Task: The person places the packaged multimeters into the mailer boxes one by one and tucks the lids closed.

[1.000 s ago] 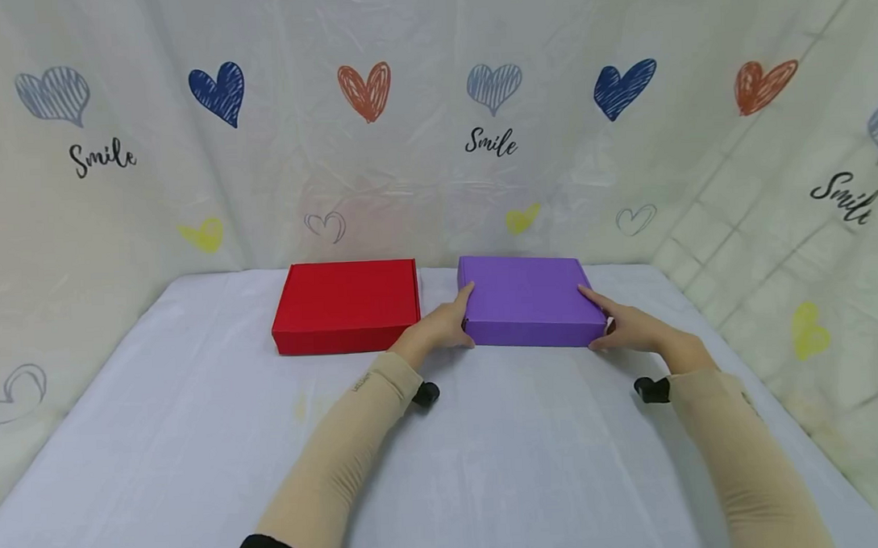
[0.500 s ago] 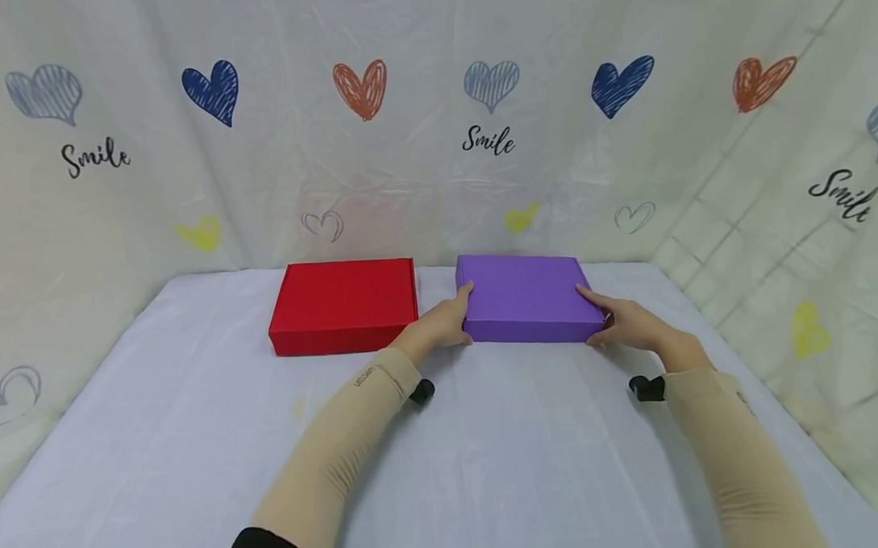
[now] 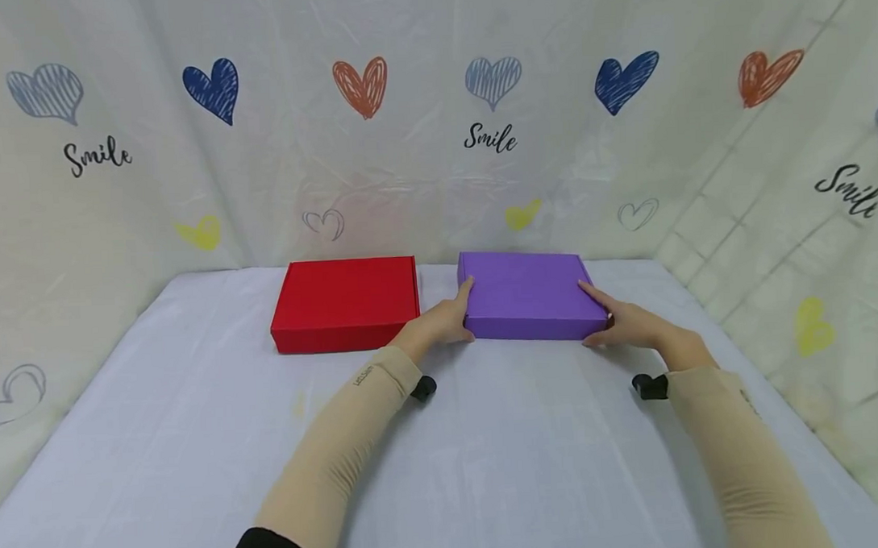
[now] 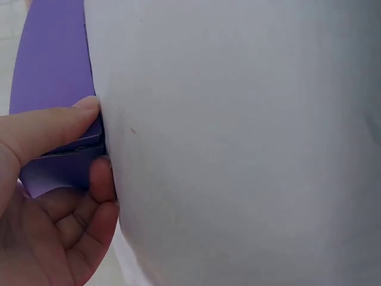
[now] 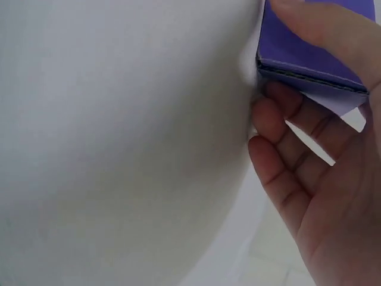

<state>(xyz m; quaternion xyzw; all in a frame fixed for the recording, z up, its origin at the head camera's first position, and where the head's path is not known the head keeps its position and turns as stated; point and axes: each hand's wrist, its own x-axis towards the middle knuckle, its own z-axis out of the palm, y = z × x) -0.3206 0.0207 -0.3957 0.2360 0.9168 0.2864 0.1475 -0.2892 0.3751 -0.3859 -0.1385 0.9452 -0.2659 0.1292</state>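
Flat on the table near the back lies a closed purple cardboard box (image 3: 527,291). My left hand (image 3: 442,321) grips its left front corner, one finger reaching along the top edge and the thumb low at the front. At the opposite front corner, my right hand (image 3: 633,328) holds the box the same way. In the left wrist view the thumb (image 4: 59,125) lies on the purple cardboard, with curled fingers against the side wall. The right wrist view shows the thumb and bent fingertips either side of the box's corner (image 5: 283,44).
A closed red cardboard box (image 3: 345,293) lies to the left, a narrow gap from the purple one and close to my left hand. White cloth covers the table (image 3: 510,449). Behind hangs a pale curtain (image 3: 420,162) printed with hearts.
Between my hands, the purple box has shifted slightly toward the back of the table. Both hands keep their places at its corners. The red box stays put.
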